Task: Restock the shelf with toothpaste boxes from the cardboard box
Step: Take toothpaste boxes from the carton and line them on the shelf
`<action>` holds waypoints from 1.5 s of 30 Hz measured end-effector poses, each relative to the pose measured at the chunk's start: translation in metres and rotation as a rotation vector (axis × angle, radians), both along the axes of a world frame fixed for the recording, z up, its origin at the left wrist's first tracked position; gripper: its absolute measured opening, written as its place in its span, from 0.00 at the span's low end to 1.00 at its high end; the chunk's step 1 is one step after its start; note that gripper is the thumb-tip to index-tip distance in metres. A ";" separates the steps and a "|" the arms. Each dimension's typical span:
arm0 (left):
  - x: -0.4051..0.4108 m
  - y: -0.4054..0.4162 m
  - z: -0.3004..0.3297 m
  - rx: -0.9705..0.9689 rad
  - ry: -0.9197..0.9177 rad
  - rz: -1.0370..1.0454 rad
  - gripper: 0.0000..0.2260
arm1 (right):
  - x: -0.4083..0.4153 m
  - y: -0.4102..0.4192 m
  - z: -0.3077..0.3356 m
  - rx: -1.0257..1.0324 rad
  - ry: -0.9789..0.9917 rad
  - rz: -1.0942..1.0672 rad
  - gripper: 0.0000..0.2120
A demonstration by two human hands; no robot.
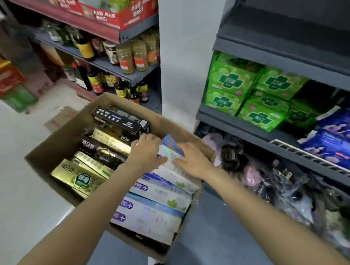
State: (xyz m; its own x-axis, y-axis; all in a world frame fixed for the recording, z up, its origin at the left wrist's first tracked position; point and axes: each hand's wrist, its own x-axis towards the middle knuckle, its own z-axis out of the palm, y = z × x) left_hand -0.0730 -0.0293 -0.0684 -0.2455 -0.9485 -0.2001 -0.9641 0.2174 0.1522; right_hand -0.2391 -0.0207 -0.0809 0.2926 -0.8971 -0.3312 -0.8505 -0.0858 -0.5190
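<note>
**Both hands down in the carton**

I see both forearms stretched forward over the open brown cardboard box (53, 139) on the floor. My left hand (145, 152) curls onto a white-and-blue toothpaste box (169, 154) inside; my right hand (194, 158) lies flat-fingered against it, gripping nothing. The grey metal shelf (288, 64) stands to the right.

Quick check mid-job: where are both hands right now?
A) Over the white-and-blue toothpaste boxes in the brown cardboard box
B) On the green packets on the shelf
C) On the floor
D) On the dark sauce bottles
A: the left hand and right hand both rest on the white-and-blue toothpaste boxes inside the brown cardboard box.
</note>
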 end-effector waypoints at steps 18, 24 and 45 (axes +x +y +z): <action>0.055 -0.022 0.016 0.127 0.469 -0.211 0.20 | 0.005 -0.006 -0.001 -0.002 0.140 -0.186 0.17; 0.040 -0.030 0.051 0.065 0.555 -0.189 0.21 | -0.012 -0.005 0.036 -0.209 0.153 -0.333 0.19; -0.298 -0.003 0.172 -0.076 0.792 -0.207 0.19 | -0.317 0.084 0.188 -0.845 0.314 -0.612 0.19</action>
